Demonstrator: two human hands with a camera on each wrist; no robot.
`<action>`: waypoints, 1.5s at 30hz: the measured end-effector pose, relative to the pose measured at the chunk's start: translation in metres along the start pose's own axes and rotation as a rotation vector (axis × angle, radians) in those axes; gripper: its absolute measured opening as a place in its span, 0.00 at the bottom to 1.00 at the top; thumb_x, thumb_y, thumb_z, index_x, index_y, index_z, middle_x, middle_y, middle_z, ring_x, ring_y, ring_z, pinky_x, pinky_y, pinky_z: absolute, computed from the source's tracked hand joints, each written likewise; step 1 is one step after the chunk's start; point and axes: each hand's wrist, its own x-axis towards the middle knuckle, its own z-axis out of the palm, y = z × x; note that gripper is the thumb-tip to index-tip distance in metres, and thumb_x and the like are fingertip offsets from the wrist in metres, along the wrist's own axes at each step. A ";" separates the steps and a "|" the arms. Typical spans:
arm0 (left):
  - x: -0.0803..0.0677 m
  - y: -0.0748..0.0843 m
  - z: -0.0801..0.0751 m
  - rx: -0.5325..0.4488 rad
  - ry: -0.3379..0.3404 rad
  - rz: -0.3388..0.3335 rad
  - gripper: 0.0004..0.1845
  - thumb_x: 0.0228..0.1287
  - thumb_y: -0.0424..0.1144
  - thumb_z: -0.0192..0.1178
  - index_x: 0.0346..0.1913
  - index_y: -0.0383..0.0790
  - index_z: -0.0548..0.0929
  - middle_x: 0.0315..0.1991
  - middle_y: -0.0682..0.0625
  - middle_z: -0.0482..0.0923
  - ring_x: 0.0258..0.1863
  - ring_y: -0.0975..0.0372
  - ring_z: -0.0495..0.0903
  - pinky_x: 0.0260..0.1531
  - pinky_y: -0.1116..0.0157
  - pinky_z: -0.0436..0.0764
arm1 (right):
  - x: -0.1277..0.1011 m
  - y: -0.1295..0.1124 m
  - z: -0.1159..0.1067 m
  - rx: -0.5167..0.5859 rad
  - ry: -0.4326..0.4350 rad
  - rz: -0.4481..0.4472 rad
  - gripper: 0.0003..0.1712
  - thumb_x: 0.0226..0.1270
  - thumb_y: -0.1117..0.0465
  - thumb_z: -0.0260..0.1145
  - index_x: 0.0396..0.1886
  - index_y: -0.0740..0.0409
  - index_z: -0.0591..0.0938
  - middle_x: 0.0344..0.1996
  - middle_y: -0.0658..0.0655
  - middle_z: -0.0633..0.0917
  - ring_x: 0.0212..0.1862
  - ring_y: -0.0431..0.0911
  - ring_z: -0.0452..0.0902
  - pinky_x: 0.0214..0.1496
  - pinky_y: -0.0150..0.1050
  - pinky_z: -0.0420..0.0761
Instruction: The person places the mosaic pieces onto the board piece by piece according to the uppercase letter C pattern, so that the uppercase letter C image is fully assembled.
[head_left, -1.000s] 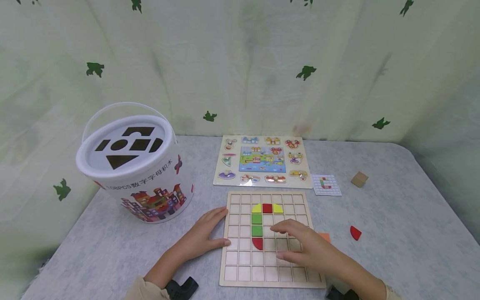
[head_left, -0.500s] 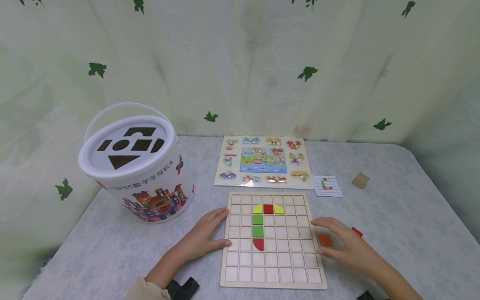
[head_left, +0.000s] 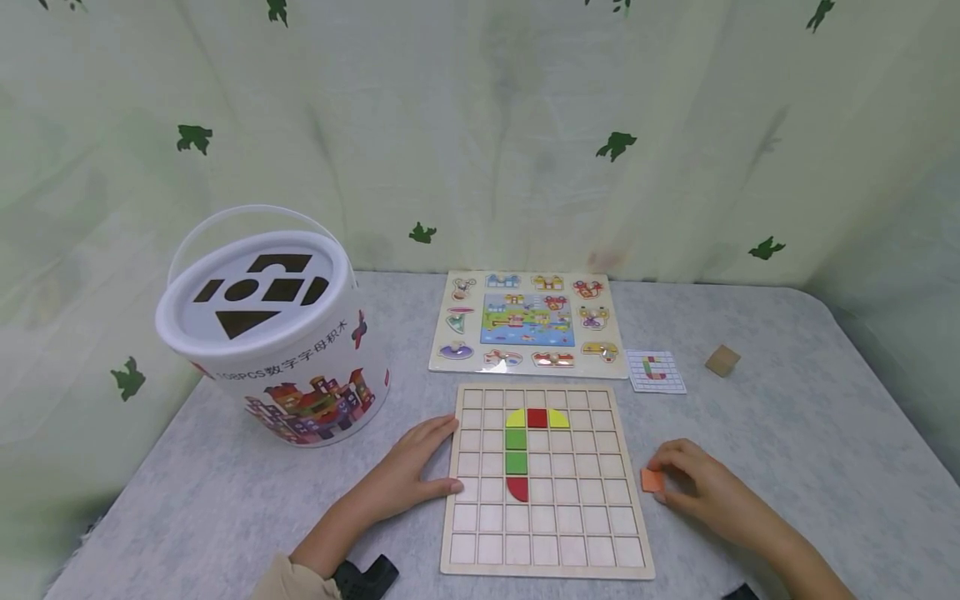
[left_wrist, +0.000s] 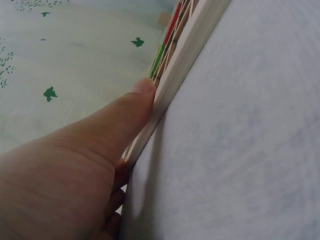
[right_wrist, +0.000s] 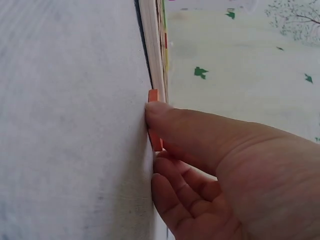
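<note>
A wooden grid board (head_left: 545,546) lies on the grey table, with yellow, red and green tiles (head_left: 515,439) set in its cells. My left hand (head_left: 420,471) rests flat against the board's left edge (left_wrist: 172,87), fingers straight. Just right of the board, my right hand (head_left: 678,479) pinches a small orange tile (head_left: 651,480) on the tabletop, thumb and fingers curled round it. The right wrist view shows that orange tile (right_wrist: 154,120) under my thumb, close to the board edge (right_wrist: 152,45).
A white bucket (head_left: 273,333) with a shape-sorter lid stands at the left. Behind the board lie a peg puzzle (head_left: 527,323), a small pattern card (head_left: 655,371) and a wooden cube (head_left: 722,360). A patterned curtain closes off the back.
My right hand left the board, moved right to the table and closed its fingers on the orange tile. It now hides the red quarter-circle piece. My left hand stayed still.
</note>
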 end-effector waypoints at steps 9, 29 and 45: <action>-0.001 0.002 -0.002 -0.056 -0.051 -0.044 0.42 0.43 0.62 0.53 0.62 0.52 0.51 0.61 0.58 0.47 0.59 0.62 0.46 0.54 0.55 0.53 | 0.006 -0.012 -0.007 0.010 -0.044 0.108 0.14 0.49 0.51 0.61 0.38 0.44 0.74 0.35 0.39 0.73 0.37 0.34 0.68 0.36 0.30 0.72; 0.000 0.003 -0.003 -0.065 -0.049 -0.041 0.42 0.43 0.61 0.54 0.62 0.51 0.52 0.61 0.57 0.48 0.59 0.61 0.46 0.53 0.55 0.53 | 0.037 -0.079 0.022 0.197 -0.027 -0.119 0.15 0.49 0.57 0.63 0.39 0.46 0.74 0.35 0.39 0.73 0.35 0.38 0.69 0.36 0.32 0.73; -0.001 0.004 -0.003 -0.064 -0.050 -0.048 0.42 0.42 0.62 0.54 0.62 0.52 0.52 0.61 0.58 0.48 0.59 0.61 0.46 0.53 0.55 0.53 | 0.052 -0.080 0.057 0.007 -0.115 -0.107 0.14 0.49 0.49 0.60 0.37 0.44 0.76 0.33 0.38 0.71 0.35 0.32 0.65 0.38 0.29 0.69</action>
